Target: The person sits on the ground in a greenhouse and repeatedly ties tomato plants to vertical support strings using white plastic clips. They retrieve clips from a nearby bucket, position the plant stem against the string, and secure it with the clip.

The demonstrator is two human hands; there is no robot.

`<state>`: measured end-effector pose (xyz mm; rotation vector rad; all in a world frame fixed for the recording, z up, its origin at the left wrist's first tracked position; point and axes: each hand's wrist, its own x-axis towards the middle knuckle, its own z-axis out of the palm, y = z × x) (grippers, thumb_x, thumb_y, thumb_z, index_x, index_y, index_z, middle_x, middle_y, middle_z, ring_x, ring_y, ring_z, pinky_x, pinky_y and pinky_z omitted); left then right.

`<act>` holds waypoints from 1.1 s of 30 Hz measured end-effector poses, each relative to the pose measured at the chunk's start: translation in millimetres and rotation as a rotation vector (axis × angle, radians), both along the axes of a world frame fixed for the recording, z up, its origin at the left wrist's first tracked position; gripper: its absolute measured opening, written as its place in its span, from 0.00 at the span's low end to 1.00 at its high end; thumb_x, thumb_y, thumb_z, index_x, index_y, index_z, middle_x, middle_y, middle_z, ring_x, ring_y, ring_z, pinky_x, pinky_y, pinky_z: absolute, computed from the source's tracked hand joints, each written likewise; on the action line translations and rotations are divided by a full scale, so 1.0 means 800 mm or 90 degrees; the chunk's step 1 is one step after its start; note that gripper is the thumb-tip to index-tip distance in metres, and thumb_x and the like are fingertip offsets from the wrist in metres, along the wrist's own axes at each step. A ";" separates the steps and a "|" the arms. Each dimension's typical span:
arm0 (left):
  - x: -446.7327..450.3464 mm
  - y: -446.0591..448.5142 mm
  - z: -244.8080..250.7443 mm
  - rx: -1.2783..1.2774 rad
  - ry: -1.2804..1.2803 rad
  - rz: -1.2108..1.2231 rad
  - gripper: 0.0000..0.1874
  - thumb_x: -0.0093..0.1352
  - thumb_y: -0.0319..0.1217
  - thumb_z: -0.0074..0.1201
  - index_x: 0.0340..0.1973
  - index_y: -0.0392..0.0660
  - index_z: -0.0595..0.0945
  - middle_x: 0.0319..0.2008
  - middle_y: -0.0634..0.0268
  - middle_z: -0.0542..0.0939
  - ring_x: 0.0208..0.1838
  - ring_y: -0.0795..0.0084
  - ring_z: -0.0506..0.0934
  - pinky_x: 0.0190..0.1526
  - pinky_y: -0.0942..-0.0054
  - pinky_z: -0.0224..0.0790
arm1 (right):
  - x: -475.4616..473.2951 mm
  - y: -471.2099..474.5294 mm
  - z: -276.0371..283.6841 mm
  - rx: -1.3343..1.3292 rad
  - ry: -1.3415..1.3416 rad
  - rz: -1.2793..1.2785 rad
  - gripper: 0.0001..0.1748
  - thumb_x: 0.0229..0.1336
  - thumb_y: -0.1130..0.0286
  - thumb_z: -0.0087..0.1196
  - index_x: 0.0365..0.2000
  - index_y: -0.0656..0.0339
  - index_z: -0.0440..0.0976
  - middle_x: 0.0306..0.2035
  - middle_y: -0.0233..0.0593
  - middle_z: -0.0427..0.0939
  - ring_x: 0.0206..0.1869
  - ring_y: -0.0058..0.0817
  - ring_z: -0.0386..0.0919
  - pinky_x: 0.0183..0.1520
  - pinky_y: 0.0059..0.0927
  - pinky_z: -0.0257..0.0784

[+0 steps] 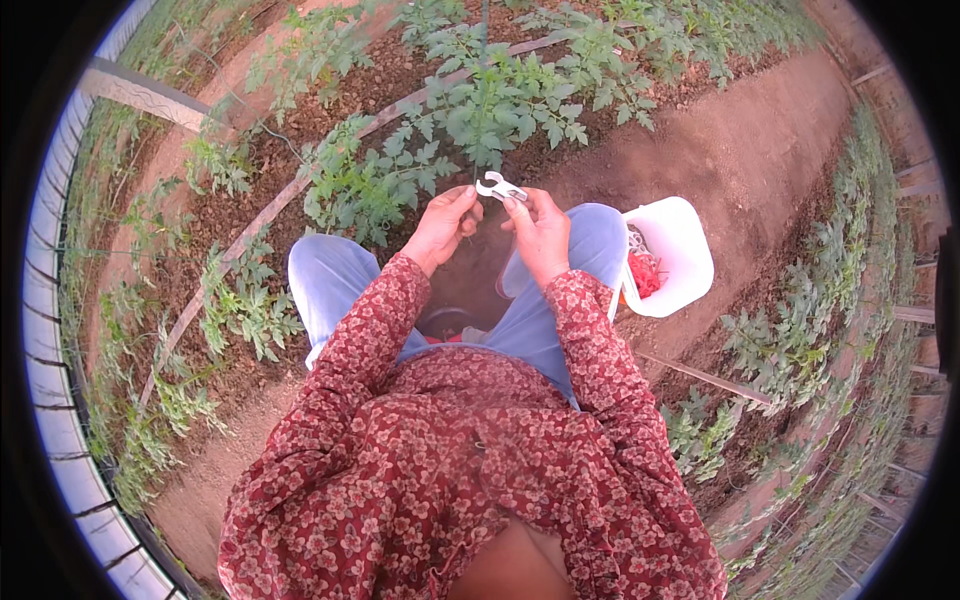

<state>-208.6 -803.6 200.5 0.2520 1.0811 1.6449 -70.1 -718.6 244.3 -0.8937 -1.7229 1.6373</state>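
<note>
In my right hand [541, 229] a white plastic plant clip [501, 187] is pinched between thumb and fingers, its curved jaws pointing left. My left hand [444, 225] is just left of the clip, thumb and forefinger pinched on a thin green twine [484, 34]. That twine runs down from the top of the view, in front of a leafy tomato plant [487, 109]. The clip's jaw tips lie close to my left fingertips; whether they touch cannot be told. Both hands are above the soil between my bent knees.
Beside my right knee stands a white plastic bucket [679, 259] with red pieces [643, 274] and pale rings in it. A narrow strip [262, 217] runs along the plant row. A post [150, 97] stands at upper left. More plants [784, 352] grow on the right.
</note>
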 end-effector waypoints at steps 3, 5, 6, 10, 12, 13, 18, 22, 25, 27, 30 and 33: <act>0.010 -0.021 -0.024 -0.023 -0.035 0.003 0.08 0.70 0.34 0.46 0.39 0.45 0.75 0.24 0.71 0.74 0.21 0.84 0.67 0.23 0.85 0.58 | -0.006 -0.017 -0.025 0.020 0.030 0.019 0.11 0.55 0.71 0.56 0.37 0.67 0.72 0.27 0.34 0.77 0.25 0.16 0.74 0.27 0.20 0.71; 0.018 -0.031 -0.039 0.008 -0.032 0.007 0.08 0.70 0.34 0.46 0.38 0.44 0.76 0.24 0.72 0.74 0.22 0.85 0.66 0.23 0.85 0.57 | -0.009 -0.023 -0.041 0.114 -0.029 0.022 0.11 0.54 0.69 0.57 0.35 0.65 0.73 0.26 0.38 0.78 0.26 0.24 0.76 0.28 0.26 0.71; 0.022 -0.037 -0.046 0.014 -0.035 0.010 0.09 0.70 0.34 0.46 0.37 0.44 0.76 0.24 0.73 0.74 0.22 0.85 0.66 0.23 0.85 0.56 | -0.009 -0.027 -0.048 0.155 -0.059 0.025 0.11 0.54 0.68 0.57 0.35 0.64 0.73 0.27 0.39 0.78 0.26 0.27 0.76 0.29 0.28 0.71; 0.034 -0.054 -0.067 -0.036 -0.071 -0.005 0.09 0.71 0.35 0.46 0.40 0.44 0.76 0.26 0.74 0.74 0.25 0.85 0.68 0.26 0.85 0.59 | -0.011 -0.034 -0.064 0.168 -0.153 0.055 0.12 0.54 0.63 0.55 0.33 0.62 0.73 0.28 0.44 0.77 0.29 0.39 0.77 0.32 0.36 0.70; 0.037 -0.058 -0.076 -0.029 -0.054 -0.018 0.09 0.71 0.36 0.46 0.39 0.45 0.76 0.26 0.74 0.74 0.25 0.85 0.68 0.26 0.85 0.59 | -0.013 -0.036 -0.067 0.258 -0.205 0.089 0.13 0.54 0.62 0.53 0.32 0.62 0.72 0.29 0.44 0.77 0.31 0.41 0.76 0.33 0.38 0.70; 0.038 -0.060 -0.081 -0.031 -0.048 -0.016 0.09 0.71 0.36 0.46 0.39 0.45 0.76 0.26 0.74 0.74 0.25 0.85 0.68 0.26 0.84 0.59 | -0.014 -0.038 -0.068 0.304 -0.220 0.102 0.13 0.54 0.61 0.53 0.32 0.62 0.72 0.29 0.45 0.77 0.32 0.42 0.76 0.34 0.40 0.69; 0.044 -0.066 -0.096 -0.091 0.010 -0.021 0.10 0.71 0.37 0.45 0.35 0.45 0.77 0.25 0.73 0.74 0.24 0.84 0.68 0.26 0.83 0.59 | -0.018 -0.042 -0.077 0.384 -0.323 0.146 0.14 0.53 0.59 0.53 0.32 0.59 0.73 0.27 0.43 0.77 0.30 0.44 0.76 0.32 0.41 0.68; 0.070 -0.070 -0.091 -0.164 0.159 -0.151 0.10 0.70 0.34 0.45 0.35 0.42 0.78 0.25 0.72 0.76 0.25 0.82 0.70 0.28 0.81 0.62 | -0.023 -0.035 -0.088 0.377 -0.386 0.157 0.17 0.54 0.57 0.53 0.34 0.61 0.72 0.29 0.46 0.78 0.33 0.46 0.76 0.35 0.42 0.69; 0.092 -0.069 -0.087 -0.143 0.366 -0.236 0.11 0.69 0.31 0.45 0.38 0.36 0.78 0.26 0.67 0.78 0.27 0.78 0.74 0.31 0.77 0.68 | -0.034 -0.024 -0.095 0.239 -0.400 0.142 0.18 0.55 0.56 0.52 0.33 0.63 0.69 0.32 0.50 0.78 0.37 0.48 0.76 0.38 0.46 0.68; 0.096 -0.067 -0.088 -0.150 0.452 -0.247 0.12 0.69 0.31 0.45 0.39 0.34 0.78 0.26 0.64 0.79 0.27 0.75 0.75 0.31 0.74 0.70 | -0.043 -0.017 -0.096 0.230 -0.443 0.205 0.21 0.54 0.55 0.52 0.36 0.65 0.69 0.33 0.52 0.78 0.39 0.50 0.75 0.41 0.47 0.68; 0.091 -0.059 -0.090 -0.219 0.541 -0.302 0.12 0.68 0.32 0.47 0.40 0.36 0.78 0.27 0.58 0.80 0.29 0.71 0.78 0.32 0.72 0.71 | -0.055 -0.019 -0.093 0.146 -0.424 0.228 0.22 0.55 0.56 0.52 0.36 0.67 0.67 0.35 0.55 0.76 0.42 0.50 0.74 0.44 0.46 0.66; 0.081 -0.060 -0.080 -0.143 0.666 -0.306 0.12 0.67 0.32 0.48 0.40 0.37 0.78 0.28 0.57 0.80 0.34 0.69 0.79 0.35 0.71 0.71 | -0.061 -0.032 -0.084 -0.077 -0.337 0.270 0.18 0.55 0.60 0.53 0.35 0.66 0.66 0.30 0.51 0.77 0.37 0.48 0.76 0.40 0.45 0.68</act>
